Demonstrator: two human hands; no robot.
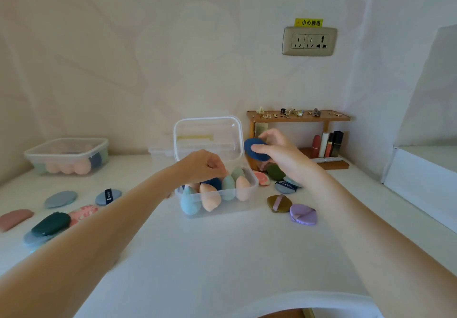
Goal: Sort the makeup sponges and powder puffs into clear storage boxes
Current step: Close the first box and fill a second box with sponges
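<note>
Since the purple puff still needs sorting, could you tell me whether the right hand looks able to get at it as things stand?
Probably not yet: the purple puff lies uncovered on the table, but the right hand already holds a dark blue sponge.

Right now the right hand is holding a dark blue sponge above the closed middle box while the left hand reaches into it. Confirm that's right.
Not quite: the middle box is open, not closed. The head view shows its clear lid standing upright behind it. The rest holds: the right hand holds a dark blue sponge up beside that lid, and the left hand reaches into the box.
</note>
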